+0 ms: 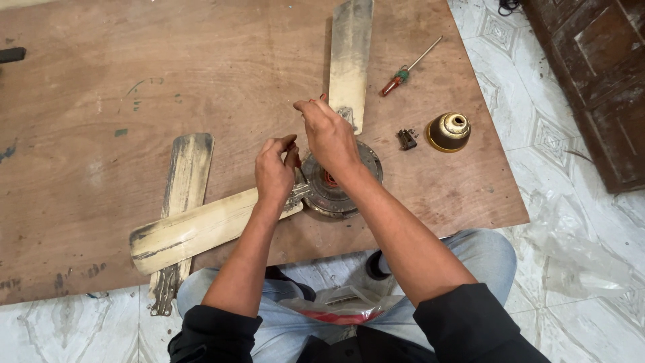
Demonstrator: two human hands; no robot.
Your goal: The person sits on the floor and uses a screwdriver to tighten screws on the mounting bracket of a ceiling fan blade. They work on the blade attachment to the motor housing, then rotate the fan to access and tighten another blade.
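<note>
Fan motor [339, 185] sits on the worktop [101, 81] right beneath our hands, right hand [329, 134] pinched shut above it, left hand [274, 171] gripping something small just beside, blade [201, 228] stretching left.

Grimy cream fan blades [201, 228], brown board [101, 87], gold-coloured cap [449, 132]

A single view, from a camera worn on the person's head, looks steeply down and forward over both forearms at close range. The left hand [273, 173] and right hand [329, 134] sit near frame centre above the fan motor [342, 185]. A brown wooden board [87, 87] fills the frame from 9 to 1 o'clock; tiled floor [578, 228] shows at 3 to 5 o'clock, the person's knees at 6 o'clock.
</note>
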